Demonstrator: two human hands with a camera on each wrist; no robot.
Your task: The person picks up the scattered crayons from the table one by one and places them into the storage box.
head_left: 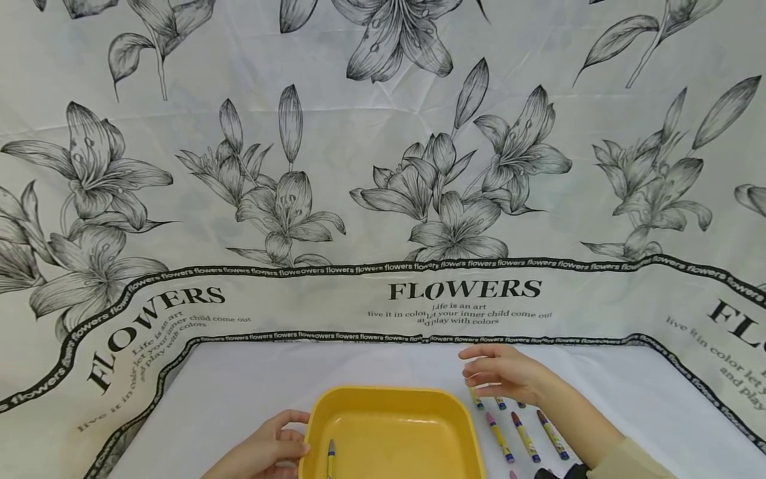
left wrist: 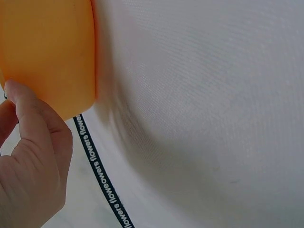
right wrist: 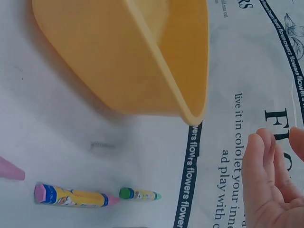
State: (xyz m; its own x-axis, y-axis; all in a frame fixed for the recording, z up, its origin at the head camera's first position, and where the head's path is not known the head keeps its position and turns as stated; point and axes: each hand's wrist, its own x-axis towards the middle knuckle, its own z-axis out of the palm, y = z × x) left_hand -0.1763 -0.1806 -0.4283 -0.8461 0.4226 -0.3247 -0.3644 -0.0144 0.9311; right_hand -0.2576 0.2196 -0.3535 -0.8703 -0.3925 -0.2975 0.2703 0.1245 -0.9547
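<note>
A yellow plastic bin (head_left: 391, 394) stands at the front of the white table, with one blue-and-yellow crayon (head_left: 331, 459) lying inside at its left. My left hand (head_left: 272, 444) grips the bin's left rim; the left wrist view also shows the fingers (left wrist: 29, 102) at the bin's edge. Over the far end of the crayon rows, to the right of the bin, hovers my right hand (head_left: 505, 372), fingers loosely extended and holding nothing. Below it lie a green crayon (right wrist: 140, 194) and a pink crayon (right wrist: 76, 196), end to end in the right wrist view.
Several more crayons, among them a red-tipped one (head_left: 526, 437) and a dark-tipped one (head_left: 552, 434), lie in rows right of the bin. A dark object (head_left: 562, 472) shows at the bottom edge by the right sleeve. A flower-printed cloth (head_left: 383, 199) hangs behind the table.
</note>
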